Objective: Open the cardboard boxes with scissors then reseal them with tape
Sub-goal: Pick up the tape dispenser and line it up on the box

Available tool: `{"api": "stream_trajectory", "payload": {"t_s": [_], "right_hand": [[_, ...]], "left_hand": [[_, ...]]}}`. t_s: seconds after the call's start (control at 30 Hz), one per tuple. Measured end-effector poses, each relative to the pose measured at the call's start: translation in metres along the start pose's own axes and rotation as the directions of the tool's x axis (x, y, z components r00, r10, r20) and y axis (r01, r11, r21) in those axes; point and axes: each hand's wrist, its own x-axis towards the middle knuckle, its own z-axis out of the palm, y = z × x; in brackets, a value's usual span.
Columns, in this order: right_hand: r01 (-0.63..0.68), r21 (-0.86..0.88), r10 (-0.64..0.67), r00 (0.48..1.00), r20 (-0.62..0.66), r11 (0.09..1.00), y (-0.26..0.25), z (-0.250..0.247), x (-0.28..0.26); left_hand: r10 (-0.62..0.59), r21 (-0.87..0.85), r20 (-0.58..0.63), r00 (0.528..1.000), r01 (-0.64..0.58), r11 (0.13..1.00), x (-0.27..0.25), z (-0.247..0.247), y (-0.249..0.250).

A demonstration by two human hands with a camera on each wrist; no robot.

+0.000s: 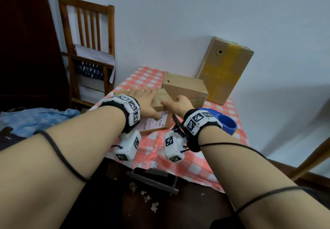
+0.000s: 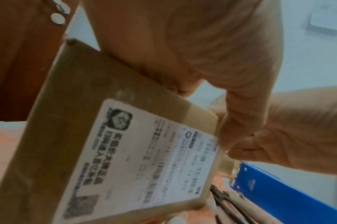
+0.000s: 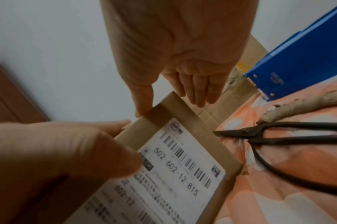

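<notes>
At the centre of the head view both hands are on a small cardboard box (image 1: 157,116) that sits on the table (image 1: 187,159), which is covered with a red-and-white checked cloth. The left hand (image 1: 144,101) lies across the top of this box with its fingers (image 1: 141,93) stretched out flat and its thumb down on the near face, beside a white shipping label (image 3: 183,171) — an open, pressing hold rather than a clenched one. The right hand (image 1: 180,103) is at the box's right upper corner; in the right wrist view its thumb sits on the brown-taped corner edge and its fingers (image 3: 198,92) hang over the far side, loosely curved, so whether they truly grasp the box cannot be told. Black scissors (image 3: 275,136) lie on the cloth just right of the box, blade tip pointing at it, held by neither hand. A blue tape dispenser (image 1: 226,121) stands on the table near the right wrist, at centre right of the head view. Behind the small box rests a second cardboard box (image 1: 185,87), and further back — toward the upper right — a tall box (image 1: 225,71) patched with yellowish tape leans against the wall. A wooden chair (image 1: 89,50) stands at the upper left.
</notes>
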Motion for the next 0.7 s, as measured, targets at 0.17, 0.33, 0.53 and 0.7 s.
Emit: {"api": "stream_trajectory", "payload": {"t_s": [0.17, 0.33, 0.53, 0.7], "right_hand": [[0.011, 0.167, -0.012, 1.0, 0.005, 0.986, 0.0, 0.004, 0.007], [-0.025, 0.061, 0.026, 0.999, -0.021, 0.998, -0.009, 0.007, 0.013], [0.023, -0.207, -0.034, 0.998, -0.049, 0.978, -0.017, 0.012, 0.019], [-0.009, -0.142, 0.007, 1.0, -0.009, 0.99, -0.013, 0.014, 0.02]], "left_hand": [[0.028, 0.044, 0.039, 0.999, -0.03, 0.999, 0.006, 0.006, 0.002], [0.03, 0.075, 0.032, 0.999, -0.032, 0.997, 0.006, 0.009, 0.001], [0.007, 0.055, 0.061, 0.998, -0.011, 0.998, 0.007, 0.01, -0.001], [-0.002, 0.042, 0.049, 0.999, 0.0, 0.999, 0.006, 0.009, 0.001]]}}
